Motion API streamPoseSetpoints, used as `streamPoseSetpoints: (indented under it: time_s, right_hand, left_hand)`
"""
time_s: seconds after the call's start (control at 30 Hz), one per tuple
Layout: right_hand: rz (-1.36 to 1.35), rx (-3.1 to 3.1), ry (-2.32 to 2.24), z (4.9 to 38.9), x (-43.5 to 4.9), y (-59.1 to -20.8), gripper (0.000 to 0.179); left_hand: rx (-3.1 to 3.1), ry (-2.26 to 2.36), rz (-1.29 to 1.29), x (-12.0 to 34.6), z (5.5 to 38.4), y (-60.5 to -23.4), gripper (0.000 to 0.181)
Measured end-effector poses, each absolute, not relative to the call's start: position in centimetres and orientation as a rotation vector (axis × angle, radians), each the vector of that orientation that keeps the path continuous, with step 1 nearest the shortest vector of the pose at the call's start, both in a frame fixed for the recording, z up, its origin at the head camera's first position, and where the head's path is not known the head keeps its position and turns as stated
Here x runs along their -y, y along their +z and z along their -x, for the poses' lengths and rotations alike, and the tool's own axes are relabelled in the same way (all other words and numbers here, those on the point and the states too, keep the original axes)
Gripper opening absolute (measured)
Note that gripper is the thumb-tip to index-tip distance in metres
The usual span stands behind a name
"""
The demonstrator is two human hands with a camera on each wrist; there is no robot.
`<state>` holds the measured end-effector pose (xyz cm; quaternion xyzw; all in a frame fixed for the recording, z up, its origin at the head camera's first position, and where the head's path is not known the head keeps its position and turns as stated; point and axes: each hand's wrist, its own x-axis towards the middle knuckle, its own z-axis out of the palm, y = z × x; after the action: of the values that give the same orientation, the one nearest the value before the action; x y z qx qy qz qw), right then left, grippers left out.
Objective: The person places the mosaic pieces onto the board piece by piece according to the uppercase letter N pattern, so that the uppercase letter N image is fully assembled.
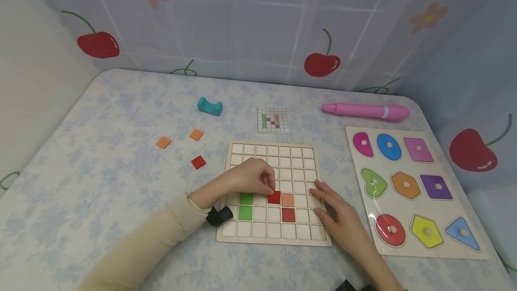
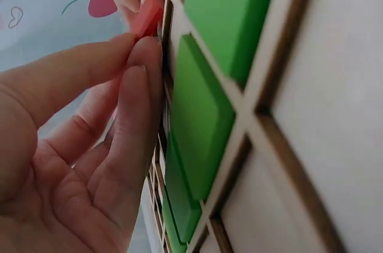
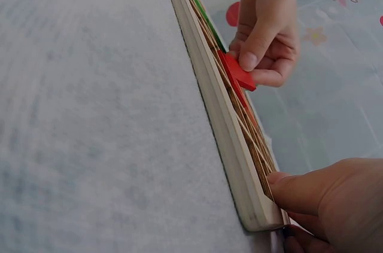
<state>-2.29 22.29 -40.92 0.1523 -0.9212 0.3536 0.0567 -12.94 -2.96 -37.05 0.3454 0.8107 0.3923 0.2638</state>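
Note:
My left hand [image 1: 254, 176] pinches a red square tile [image 1: 274, 197] between thumb and fingertips over a middle cell of the wooden grid board [image 1: 272, 240]. In the left wrist view, the tile [image 2: 149, 17] is tilted; the right wrist view shows this red tile [image 3: 240, 72] at an angle to the surface. Green tiles [image 1: 245, 213] sit in a column to the left, partly hidden by the left hand. An orange tile [image 1: 288, 200] lies in a cell above another red tile [image 1: 288, 215]. My right hand [image 1: 343, 219] rests with extended fingers on the board's right edge.
Two orange tiles [image 1: 163, 142] and one red tile [image 1: 198, 162] lie loose left of the board. Behind it are a small pattern card [image 1: 273, 119] and a teal block [image 1: 210, 107]. A pink pen-shaped object [image 1: 365, 111] and a knobbed shape puzzle [image 1: 418, 217] lie right.

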Motion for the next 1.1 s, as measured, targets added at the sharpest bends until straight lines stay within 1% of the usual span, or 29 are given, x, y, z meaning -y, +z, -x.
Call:
streamPoseSetpoints:
  time_s: [0.13, 0.37, 0.47, 0.57, 0.63, 0.73, 0.83, 0.97, 1.1]
  right_hand:
    - [-0.459, 2.798, 1.077, 2.3, -22.3, -40.9, 0.048]
    - [-0.449, 2.802, 1.07, 2.3, -22.3, -40.8, 0.048]
    - [-0.452, 2.795, 1.076, 2.3, -22.2, -40.8, 0.048]
    - [-0.455, 2.793, 1.079, 2.3, -22.2, -40.8, 0.048]
    - [-0.458, 2.793, 1.083, 2.2, -22.2, -40.8, 0.048]
    - [-0.459, 2.793, 1.081, 2.2, -22.3, -40.9, 0.048]
    - [-0.459, 2.796, 1.066, 2.2, -22.3, -40.9, 0.049]
    - [-0.456, 2.795, 1.057, 2.2, -22.3, -40.9, 0.049]
    - [-0.463, 2.783, 1.065, 2.2, -22.3, -40.9, 0.048]
  left_hand:
    - [-2.263, 0.992, -0.925, 2.7, 12.4, -36.8, 0.014]
    - [-2.373, 0.89, -0.968, 2.3, 11.5, -36.4, 0.017]
    - [-2.392, 0.889, -0.982, 2.3, 11.4, -36.6, 0.016]
    - [-2.343, 0.992, -0.967, 3.3, 11.7, -36.2, 0.009]
    - [-2.281, 1.112, -0.938, 4.9, 12.1, -35.8, 0.005]
    - [-2.238, 1.278, -0.866, 8.5, 12.9, -35.1, 0.017]
    - [-2.291, 1.373, -0.739, 13.1, 13.7, -35.1, 0.028]
    - [-2.378, 1.397, -0.539, 18.3, 14.4, -35.9, 0.033]
    - [-2.392, 1.384, -0.501, 20.8, 15.0, -37.2, 0.033]
